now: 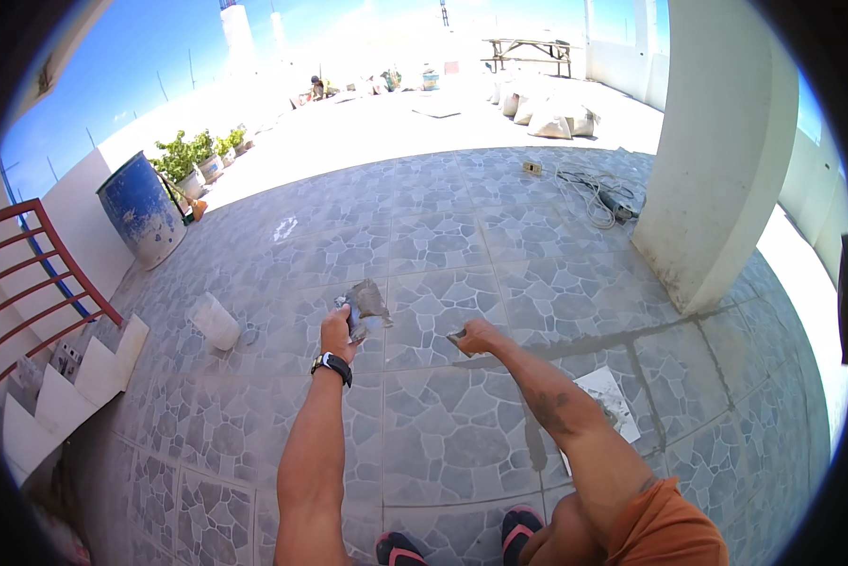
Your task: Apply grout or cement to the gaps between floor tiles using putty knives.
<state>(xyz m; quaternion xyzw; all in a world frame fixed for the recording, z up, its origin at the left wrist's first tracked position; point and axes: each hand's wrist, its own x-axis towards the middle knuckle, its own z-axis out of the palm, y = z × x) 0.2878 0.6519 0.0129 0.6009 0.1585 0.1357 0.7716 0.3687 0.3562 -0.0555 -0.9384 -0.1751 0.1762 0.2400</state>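
Ahead of me over the tiled floor (433, 424), my left hand (337, 332), with a dark watch on its wrist, grips a flat piece loaded with a lump of wet grey grout (371, 300). The piece's exact kind is covered by the grout and fingers. To its right, my right hand (482, 337) is closed around a small flat scraper (456, 335), only its dark tip showing. Smeared grey grout lines (584, 344) run along tile joints to the right. Partly behind my right forearm lies a white board (615, 394) with grey smears.
A white container (215, 321) stands on the left. Farther left are a blue drum (141, 209), potted plants (193, 160) and red railing (51, 255) by steps. At right rise a white pillar (716, 141) and a corded power tool (616, 204). Sacks (551, 118) sit beyond.
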